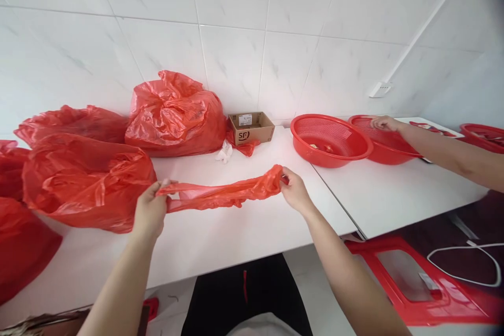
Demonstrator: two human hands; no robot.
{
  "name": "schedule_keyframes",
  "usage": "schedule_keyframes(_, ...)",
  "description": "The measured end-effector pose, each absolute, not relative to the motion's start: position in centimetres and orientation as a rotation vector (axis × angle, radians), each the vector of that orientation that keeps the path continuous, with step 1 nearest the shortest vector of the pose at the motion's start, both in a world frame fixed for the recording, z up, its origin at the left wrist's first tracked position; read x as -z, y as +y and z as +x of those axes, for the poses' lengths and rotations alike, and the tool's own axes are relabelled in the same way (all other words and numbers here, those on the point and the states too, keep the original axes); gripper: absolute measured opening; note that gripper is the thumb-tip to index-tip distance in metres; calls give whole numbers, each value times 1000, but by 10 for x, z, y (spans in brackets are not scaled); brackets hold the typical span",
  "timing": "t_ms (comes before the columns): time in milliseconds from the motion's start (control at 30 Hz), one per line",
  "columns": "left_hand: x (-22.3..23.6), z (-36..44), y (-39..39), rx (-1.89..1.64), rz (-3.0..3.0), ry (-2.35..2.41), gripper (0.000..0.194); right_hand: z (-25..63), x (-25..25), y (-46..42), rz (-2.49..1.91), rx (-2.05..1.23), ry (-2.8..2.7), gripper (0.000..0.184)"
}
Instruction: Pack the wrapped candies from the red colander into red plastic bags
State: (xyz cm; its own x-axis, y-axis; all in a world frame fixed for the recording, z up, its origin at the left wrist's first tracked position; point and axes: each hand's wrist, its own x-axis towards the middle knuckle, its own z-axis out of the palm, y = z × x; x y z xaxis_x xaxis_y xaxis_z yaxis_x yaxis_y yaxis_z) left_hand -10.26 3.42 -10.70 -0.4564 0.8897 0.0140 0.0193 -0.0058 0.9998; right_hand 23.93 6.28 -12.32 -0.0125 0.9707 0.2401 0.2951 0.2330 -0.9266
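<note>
A red plastic bag (pixel 228 192) is stretched sideways above the white table (pixel 236 241), gathered into a long crumpled strip. My left hand (pixel 150 209) is closed on its left end, where the film parts into two strands like handles. At the other end, my right hand (pixel 295 189) pinches the bunched part of the bag. Close beyond my left hand lies a large filled red bag (pixel 90 178); what it contains cannot be made out.
More full red bags (pixel 177 115) stand along the wall. A small cardboard box (pixel 252 127) sits by crumpled white tissue (pixel 225 152). Rightward is a red basket (pixel 331 139) with a few small items; another person's hand (pixel 386 123) reaches over a second basket (pixel 381 149). Below is a red plastic stool (pixel 417 299).
</note>
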Motion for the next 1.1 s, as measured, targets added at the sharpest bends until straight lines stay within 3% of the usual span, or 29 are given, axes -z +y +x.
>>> schedule_keyframes(100, 121, -94, 19, -1207, 1114, 1575, 37, 260, 126, 69, -1275, -859, -1434, 25)
schedule_keyframes(233, 106, -74, -3, -844, 1539, 1560, 57, 270, 138, 68, -1305, -863, -1419, 23)
schedule_keyframes(367, 107, -42, -6, -750, 2030, 1673, 51, 267, 149, 65, -1304, -897, -1482, 24)
schedule_keyframes(500, 133, -12, 6, -549, 2015, 1820, 41, 264, 134, 52, -1357, -787, -1490, 29)
schedule_keyframes(667, 139, 3, 10, -661, 1787, 1884, 33, 229, 88, 4, -1119, -236, -1612, 15)
schedule_keyframes(800, 126, 14, 6, -822, 1643, 1718, 29, 187, 101, -3, -1003, -333, -2135, 16)
schedule_keyframes(967, 126, -14, 17, -1169, 1383, 1635, 40, 192, 141, 34, -1538, -367, -2402, 25)
schedule_keyframes(1100, 128, -63, 30, -1532, 1155, 1721, 43, 219, 140, 40, -1691, -453, -2400, 30)
